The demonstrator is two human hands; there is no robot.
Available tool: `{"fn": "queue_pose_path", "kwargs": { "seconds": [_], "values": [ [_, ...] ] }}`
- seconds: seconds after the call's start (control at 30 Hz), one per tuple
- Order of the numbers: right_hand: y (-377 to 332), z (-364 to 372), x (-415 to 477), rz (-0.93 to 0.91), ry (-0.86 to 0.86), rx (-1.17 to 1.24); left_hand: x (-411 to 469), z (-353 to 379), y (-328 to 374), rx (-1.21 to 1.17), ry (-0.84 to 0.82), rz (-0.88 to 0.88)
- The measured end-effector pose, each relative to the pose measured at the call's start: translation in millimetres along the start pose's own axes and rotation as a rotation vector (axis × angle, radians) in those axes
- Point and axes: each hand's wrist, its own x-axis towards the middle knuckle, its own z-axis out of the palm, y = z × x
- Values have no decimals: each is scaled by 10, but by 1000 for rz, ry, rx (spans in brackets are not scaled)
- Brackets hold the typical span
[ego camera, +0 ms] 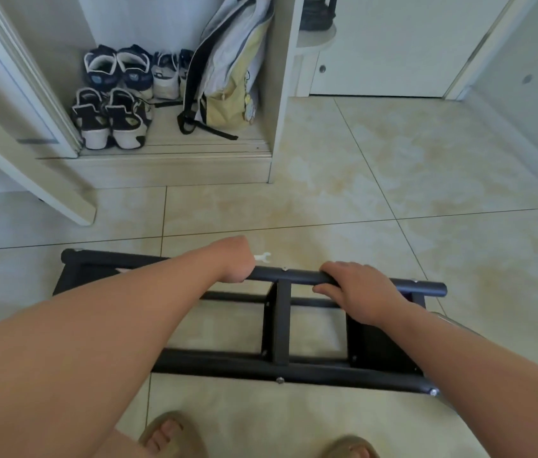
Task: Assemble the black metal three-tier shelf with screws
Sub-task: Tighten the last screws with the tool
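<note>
The black metal shelf frame (280, 328) lies on its side on the tiled floor in front of me, with screw heads showing along its tubes. My left hand (232, 261) grips the far tube (297, 277) from above, fingers hidden behind it. My right hand (356, 292) holds the same far tube further right, fingers curled over it. A small white wrench (263, 257) lies on the floor just beyond the left hand.
An open closet (175, 150) ahead holds several shoes (112, 117) and a backpack (228, 77). A white slanted furniture leg (29, 173) stands at the left. My sandalled feet (168, 434) are at the bottom edge. A white door (393, 44) is at the back right.
</note>
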Motion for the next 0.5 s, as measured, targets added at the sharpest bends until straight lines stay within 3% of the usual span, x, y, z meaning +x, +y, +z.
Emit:
{"fn": "queue_pose_path", "kwargs": {
  "seconds": [0.2,0.5],
  "values": [
    [-142,5,-40,18,132,31,-86,-36,-150,5,153,69],
    [-213,749,-205,54,-145,83,63,636,-390,58,-114,38]
  ]
}}
